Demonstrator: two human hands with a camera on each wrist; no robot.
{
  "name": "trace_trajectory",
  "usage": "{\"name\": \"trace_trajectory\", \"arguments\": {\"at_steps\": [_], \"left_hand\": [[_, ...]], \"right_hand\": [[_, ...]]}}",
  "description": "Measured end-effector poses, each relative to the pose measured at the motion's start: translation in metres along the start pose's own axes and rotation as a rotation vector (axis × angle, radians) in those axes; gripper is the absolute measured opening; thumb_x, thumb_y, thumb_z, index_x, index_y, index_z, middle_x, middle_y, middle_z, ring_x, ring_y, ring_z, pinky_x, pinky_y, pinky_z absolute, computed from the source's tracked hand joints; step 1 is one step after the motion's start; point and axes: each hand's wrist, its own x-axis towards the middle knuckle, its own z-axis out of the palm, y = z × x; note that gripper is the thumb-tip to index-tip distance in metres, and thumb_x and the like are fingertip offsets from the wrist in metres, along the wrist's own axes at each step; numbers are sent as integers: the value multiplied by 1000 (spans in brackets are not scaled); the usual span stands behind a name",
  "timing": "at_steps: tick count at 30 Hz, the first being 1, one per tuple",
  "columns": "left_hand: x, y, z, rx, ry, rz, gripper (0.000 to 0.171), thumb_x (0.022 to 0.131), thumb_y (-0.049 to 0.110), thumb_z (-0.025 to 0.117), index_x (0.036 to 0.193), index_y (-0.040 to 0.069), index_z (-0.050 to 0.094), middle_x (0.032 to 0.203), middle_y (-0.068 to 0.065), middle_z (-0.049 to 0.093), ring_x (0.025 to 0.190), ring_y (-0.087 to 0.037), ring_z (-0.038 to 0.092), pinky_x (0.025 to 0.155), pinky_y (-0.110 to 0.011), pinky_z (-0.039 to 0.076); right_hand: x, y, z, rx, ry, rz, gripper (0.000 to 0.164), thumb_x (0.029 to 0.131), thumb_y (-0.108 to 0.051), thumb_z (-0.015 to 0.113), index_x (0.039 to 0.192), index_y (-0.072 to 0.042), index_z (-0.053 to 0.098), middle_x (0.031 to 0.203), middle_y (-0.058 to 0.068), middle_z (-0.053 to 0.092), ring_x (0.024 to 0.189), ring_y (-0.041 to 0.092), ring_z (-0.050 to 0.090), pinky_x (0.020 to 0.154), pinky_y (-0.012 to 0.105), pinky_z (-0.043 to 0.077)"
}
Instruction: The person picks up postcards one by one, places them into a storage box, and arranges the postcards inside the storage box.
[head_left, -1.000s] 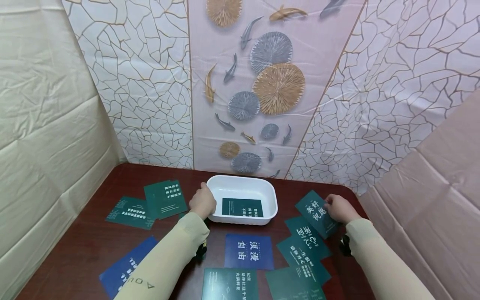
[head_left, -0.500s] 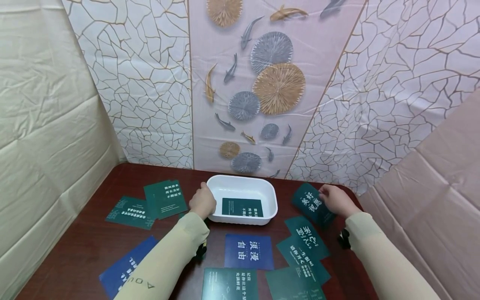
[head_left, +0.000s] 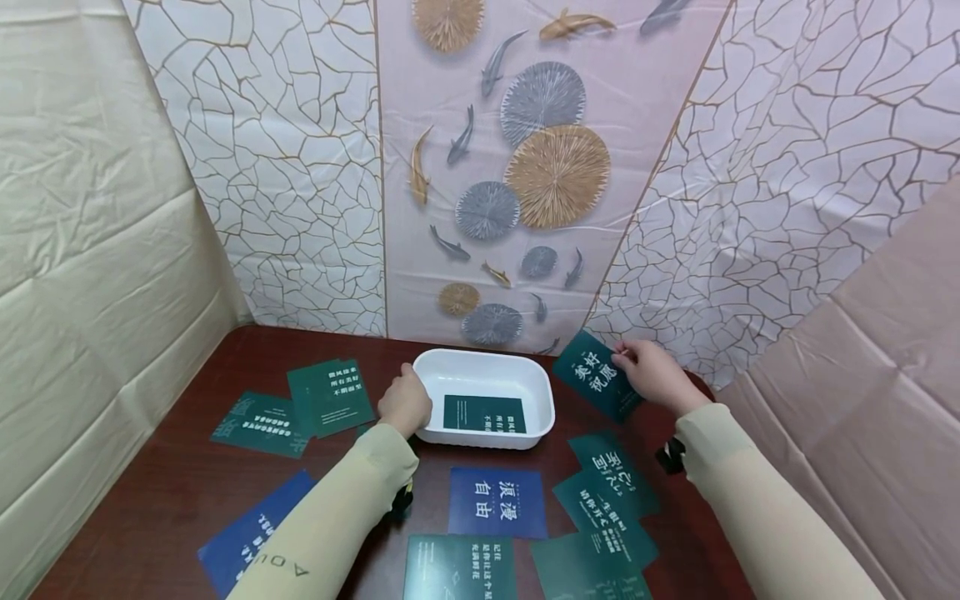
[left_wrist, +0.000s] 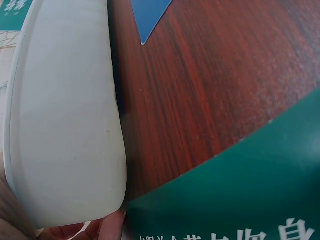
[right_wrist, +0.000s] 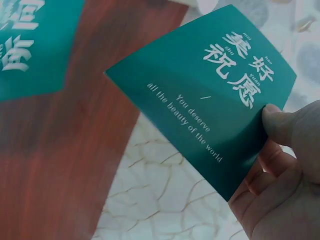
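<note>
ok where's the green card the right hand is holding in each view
Head: the green card is right of centre, lifted beside the white tray, pinched by the right hand.
Left wrist: not in it; only the tray's outer wall and other cards show.
Right wrist: the card fills the upper middle, thumb on its right corner.
Shared landmark: the red-brown wooden table.

The left hand (head_left: 406, 403) is covering the near left corner of the white tray (head_left: 483, 367), and its fingers are hiding behind the rim. The sleeve (head_left: 337, 517) is blocking part of a blue card (head_left: 247, 533). The bottom edge is cutting off the green cards (head_left: 459, 571) in front. Small print on the card in the tray (head_left: 483, 413) is coming out too tiny to read.
</note>
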Motion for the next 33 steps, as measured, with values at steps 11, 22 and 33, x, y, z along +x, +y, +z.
{"name": "trace_trajectory", "arguments": {"at_steps": [11,22,33], "left_hand": [[2,0,-1,-12,-2,-10,74,89,11,64,148,-2,21,112,-22,59,88,-32,62,75,-52,51],[4,0,1,-13,-7,-4,73,89,13,64,148,-2,23,113,-22,59,92,-32,62,78,-53,51],[3,-2,1,-10,-9,-1,74,90,13,63,149,-1,22,115,-22,59,94,-32,62,78,-53,51]], "right_hand": [[33,-67,26,53,-25,-65,18,102,-19,51,105,-8,65,92,8,64,78,21,58,71,39,48],[58,-101,69,44,-121,-95,13,100,-17,55,105,-11,66,95,6,63,84,21,59,76,40,51],[68,-104,108,-23,-287,-102,12,100,-15,55,104,-11,66,100,3,64,87,17,59,77,38,49]]}}
